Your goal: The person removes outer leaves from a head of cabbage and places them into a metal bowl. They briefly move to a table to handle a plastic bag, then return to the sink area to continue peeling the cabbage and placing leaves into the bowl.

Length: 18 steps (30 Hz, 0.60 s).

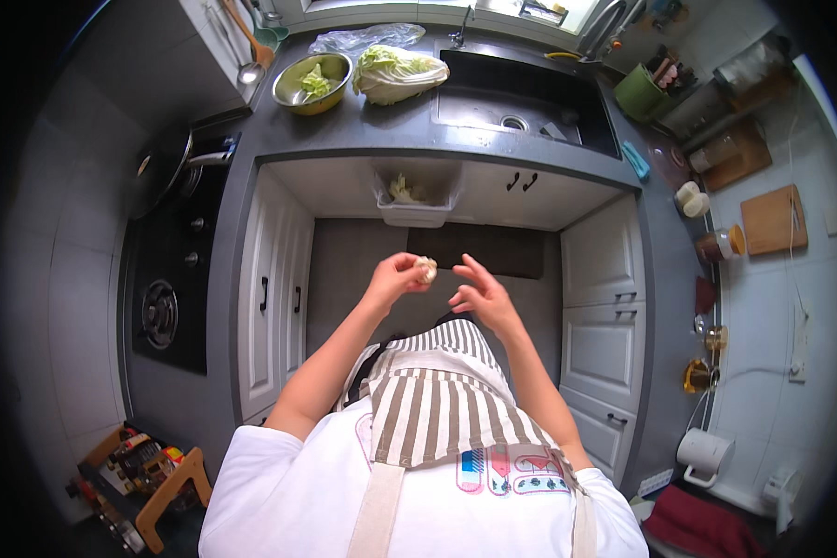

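Note:
Between the thumb and fingers of my left hand is a small whitish piece, perhaps a garlic bulb. My right hand is just to the right of it, fingers spread, holding nothing. Both hands are in front of the striped apron, over the floor. Beyond them, a white bin with a liner and pale leafy scraps hangs at the cabinet front. On the counter behind, a napa cabbage lies beside a metal bowl that holds some green leaf pieces.
A dark sink is right of the cabbage, with a clear plastic bag behind the bowl. At left are a gas hob and a lidded pan. Jars, cutting boards and a white kettle line the right side.

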Each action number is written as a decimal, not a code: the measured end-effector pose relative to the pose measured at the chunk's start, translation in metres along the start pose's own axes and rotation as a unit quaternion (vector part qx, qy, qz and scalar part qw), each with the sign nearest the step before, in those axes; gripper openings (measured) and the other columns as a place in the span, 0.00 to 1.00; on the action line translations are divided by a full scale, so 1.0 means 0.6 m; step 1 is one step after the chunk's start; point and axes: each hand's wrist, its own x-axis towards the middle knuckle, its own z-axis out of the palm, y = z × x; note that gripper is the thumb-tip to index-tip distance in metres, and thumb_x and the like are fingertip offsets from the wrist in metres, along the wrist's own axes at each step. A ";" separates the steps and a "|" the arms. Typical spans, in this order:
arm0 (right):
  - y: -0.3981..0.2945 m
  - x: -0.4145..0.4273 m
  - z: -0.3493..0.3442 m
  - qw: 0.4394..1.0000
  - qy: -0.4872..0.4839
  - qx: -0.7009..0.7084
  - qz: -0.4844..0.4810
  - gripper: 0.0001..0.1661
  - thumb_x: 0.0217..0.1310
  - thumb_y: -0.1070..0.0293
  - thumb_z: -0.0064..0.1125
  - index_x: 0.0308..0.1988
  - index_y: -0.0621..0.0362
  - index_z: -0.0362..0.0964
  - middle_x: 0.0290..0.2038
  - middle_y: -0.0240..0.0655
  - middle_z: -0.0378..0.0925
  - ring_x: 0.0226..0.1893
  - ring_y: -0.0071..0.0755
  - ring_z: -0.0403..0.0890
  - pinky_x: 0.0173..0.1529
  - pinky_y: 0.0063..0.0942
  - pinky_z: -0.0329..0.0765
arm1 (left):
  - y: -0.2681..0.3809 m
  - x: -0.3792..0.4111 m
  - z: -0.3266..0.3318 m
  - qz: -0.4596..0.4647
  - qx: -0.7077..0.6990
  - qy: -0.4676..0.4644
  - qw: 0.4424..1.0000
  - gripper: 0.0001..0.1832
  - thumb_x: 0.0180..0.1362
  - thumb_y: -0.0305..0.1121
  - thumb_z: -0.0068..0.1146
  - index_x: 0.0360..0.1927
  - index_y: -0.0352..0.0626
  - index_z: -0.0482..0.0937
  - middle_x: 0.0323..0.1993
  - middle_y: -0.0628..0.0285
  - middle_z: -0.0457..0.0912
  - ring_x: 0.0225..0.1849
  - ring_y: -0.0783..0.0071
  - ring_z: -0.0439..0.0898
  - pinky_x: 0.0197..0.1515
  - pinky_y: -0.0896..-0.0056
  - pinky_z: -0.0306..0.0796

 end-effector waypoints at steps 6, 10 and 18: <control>-0.077 0.226 -0.187 0.998 0.025 -0.039 0.032 0.25 0.58 0.77 0.42 0.57 0.64 0.63 0.52 0.44 0.71 0.33 0.28 0.80 0.39 0.24 0.79 | 0.029 0.286 -0.018 -0.051 0.066 0.231 0.969 0.37 0.58 0.41 0.55 0.65 0.38 0.51 0.50 0.49 0.73 0.43 0.66 0.79 0.40 0.70 0.75; -0.112 0.402 -0.309 0.992 -0.008 -0.107 0.064 0.21 0.58 0.76 0.43 0.52 0.64 0.69 0.43 0.39 0.77 0.31 0.27 0.79 0.37 0.23 0.78 | -0.020 0.409 -0.034 -0.010 0.157 0.302 0.940 0.41 0.53 0.46 0.58 0.65 0.38 0.54 0.58 0.41 0.66 0.61 0.53 0.65 0.59 0.62 0.61; -0.199 0.639 -0.391 0.954 -0.054 -0.287 0.061 0.19 0.57 0.74 0.43 0.48 0.62 0.72 0.40 0.33 0.79 0.30 0.21 0.78 0.38 0.22 0.77 | 0.050 0.459 0.016 0.062 0.077 0.345 0.933 0.21 0.59 0.30 0.51 0.56 0.38 0.68 0.52 0.54 0.74 0.47 0.71 0.78 0.48 0.74 0.71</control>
